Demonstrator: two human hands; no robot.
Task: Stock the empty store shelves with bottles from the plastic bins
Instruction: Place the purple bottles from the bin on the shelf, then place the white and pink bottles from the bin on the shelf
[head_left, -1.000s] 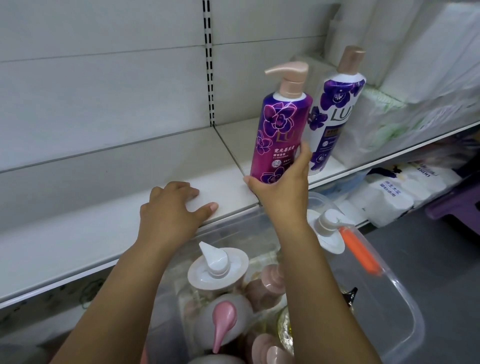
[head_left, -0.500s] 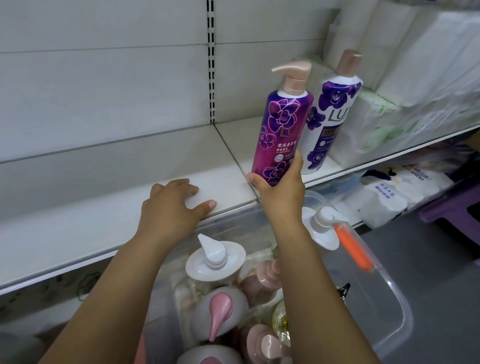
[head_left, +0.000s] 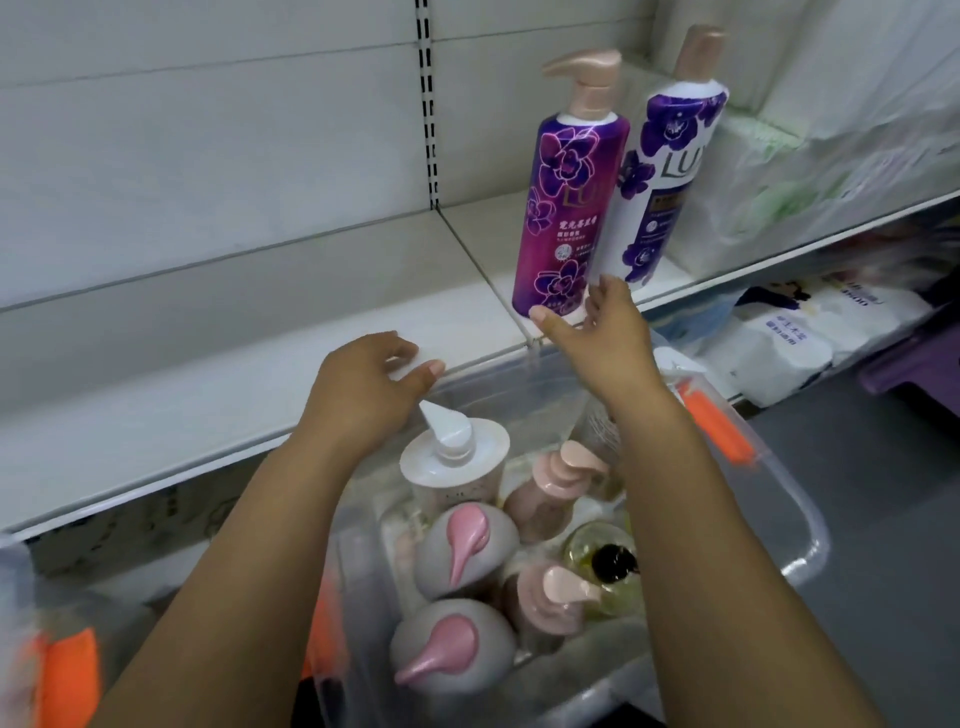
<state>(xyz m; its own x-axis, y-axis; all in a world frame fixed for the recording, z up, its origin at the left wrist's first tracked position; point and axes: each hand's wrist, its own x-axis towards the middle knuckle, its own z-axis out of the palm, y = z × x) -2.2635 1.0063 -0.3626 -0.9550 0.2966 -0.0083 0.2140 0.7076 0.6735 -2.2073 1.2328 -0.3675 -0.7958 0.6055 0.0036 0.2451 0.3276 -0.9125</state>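
Right hand (head_left: 608, 338) has released magenta pump bottle (head_left: 566, 197), fingers apart at its base | clear plastic bin (head_left: 795, 514) below white shelf (head_left: 208, 415) | left hand (head_left: 363, 384) rests on shelf edge, fingers relaxed | bottle upright on shelf beside white-purple pump bottle (head_left: 665, 171)

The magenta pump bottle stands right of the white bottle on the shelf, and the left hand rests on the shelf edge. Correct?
No: in the head view the magenta pump bottle stands left of the white bottle. The left hand does rest on the shelf edge.
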